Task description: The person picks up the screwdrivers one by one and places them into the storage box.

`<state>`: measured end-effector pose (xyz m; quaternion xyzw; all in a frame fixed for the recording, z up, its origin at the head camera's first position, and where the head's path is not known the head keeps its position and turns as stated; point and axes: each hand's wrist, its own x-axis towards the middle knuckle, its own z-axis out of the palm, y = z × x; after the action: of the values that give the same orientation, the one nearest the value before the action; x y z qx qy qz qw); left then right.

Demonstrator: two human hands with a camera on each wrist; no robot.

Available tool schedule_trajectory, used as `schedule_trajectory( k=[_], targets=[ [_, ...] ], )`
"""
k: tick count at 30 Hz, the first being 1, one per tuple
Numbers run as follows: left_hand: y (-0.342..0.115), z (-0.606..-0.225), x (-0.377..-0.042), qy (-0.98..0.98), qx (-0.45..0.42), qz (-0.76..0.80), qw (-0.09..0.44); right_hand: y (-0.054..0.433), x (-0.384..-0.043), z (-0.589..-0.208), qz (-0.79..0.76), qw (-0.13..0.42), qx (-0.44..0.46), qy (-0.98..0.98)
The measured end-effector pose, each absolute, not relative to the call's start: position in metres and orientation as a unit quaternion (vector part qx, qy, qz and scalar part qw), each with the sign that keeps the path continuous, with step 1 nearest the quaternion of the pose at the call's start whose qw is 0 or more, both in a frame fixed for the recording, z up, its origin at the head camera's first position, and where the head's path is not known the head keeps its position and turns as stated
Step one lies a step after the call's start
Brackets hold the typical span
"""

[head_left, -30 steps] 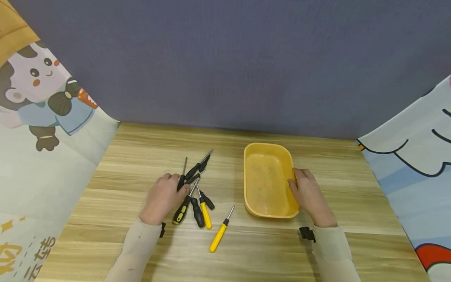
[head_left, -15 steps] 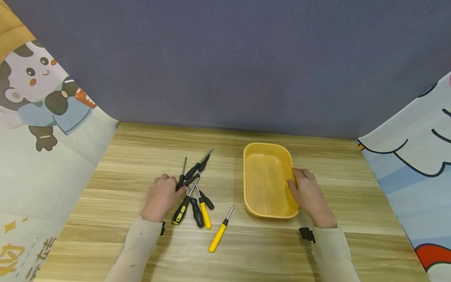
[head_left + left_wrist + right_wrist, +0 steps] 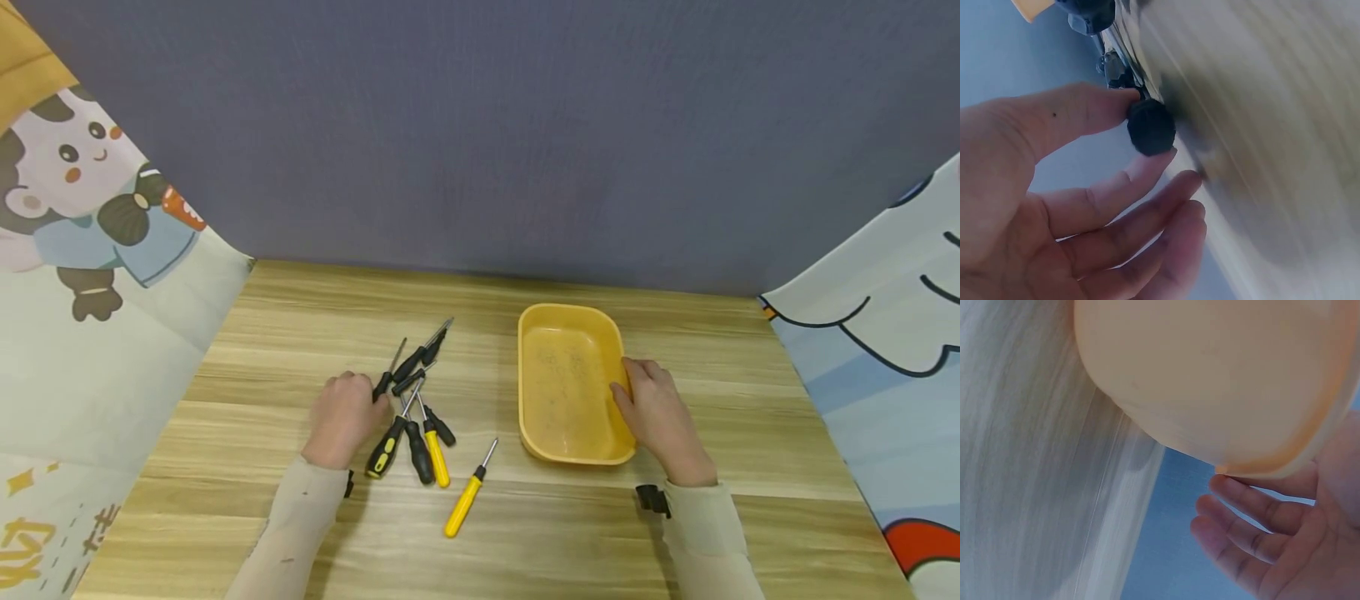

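Observation:
My left hand (image 3: 347,419) pinches a black-handled screwdriver (image 3: 383,383) between thumb and forefinger at the left side of a loose pile. Its shaft points away and to the right. In the left wrist view the round butt of the black handle (image 3: 1151,128) shows between the thumb and forefinger, close to the table; the other fingers are bent and free of it. My right hand (image 3: 663,417) holds the right rim of a yellow plastic basin (image 3: 530,392), thumb inside and fingers outside. In the right wrist view the basin wall (image 3: 1197,381) fills the top, with fingertips at its rim.
Beside my left hand lie several screwdrivers, among them a black and yellow one (image 3: 386,448), a black one (image 3: 420,454) and a yellow one (image 3: 437,458). Another yellow screwdriver (image 3: 465,504) lies apart, nearer the front. A dark blue panel (image 3: 480,142) rises behind the wooden table (image 3: 570,533).
My left hand has shifted slightly to the left, and the screwdriver in it has turned so its tip points further right. The right hand and the basin stay in place.

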<state>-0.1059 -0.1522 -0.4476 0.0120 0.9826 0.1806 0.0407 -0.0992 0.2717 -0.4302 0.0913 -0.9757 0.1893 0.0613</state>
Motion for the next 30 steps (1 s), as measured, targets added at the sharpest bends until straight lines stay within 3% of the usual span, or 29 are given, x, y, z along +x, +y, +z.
schedule_trajectory(
  k=[8,19,30],
  targets=[
    [-0.153,-0.443,-0.103,0.983,0.004,0.185,-0.008,0.272,-0.099,-0.430,0.189,0.065,0.092,-0.976],
    [-0.138,-0.427,-0.099,0.965,0.064,0.183,-0.178,0.271,-0.098,-0.426,0.187,0.060,0.085,-0.977],
    [-0.107,-0.409,-0.099,0.955,0.119,0.193,-0.190,0.272,-0.098,-0.431,0.183,0.079,0.091,-0.976]
  ],
)
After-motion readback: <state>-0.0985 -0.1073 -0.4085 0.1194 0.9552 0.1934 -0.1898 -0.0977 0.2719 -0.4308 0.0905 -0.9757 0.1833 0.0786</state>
